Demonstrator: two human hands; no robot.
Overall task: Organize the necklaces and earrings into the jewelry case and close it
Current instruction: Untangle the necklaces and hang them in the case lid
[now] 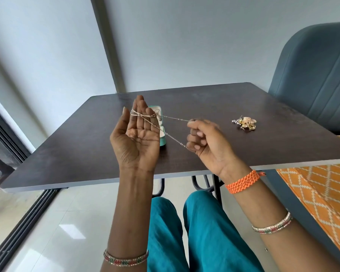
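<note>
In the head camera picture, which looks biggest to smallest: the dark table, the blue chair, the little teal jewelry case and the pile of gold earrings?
1. dark table
2. blue chair, partly cut off by the frame
3. teal jewelry case, open and partly hidden behind the left hand
4. gold earrings, close to the case in apparent size, so that order is unsure

Dark brown table (86, 150) with pale grey edge. Teal jewelry case (163, 139), cream lining. Rose-gold necklace (145, 114). Gold earrings (245, 122) with clear stones. Orange braided wristband (243, 181). Red, green and silver bangles (126, 260). Teal trousers (204, 232). Orange cloth (312, 185), white diamond lattice. Blue-grey chair (318, 75).
</note>
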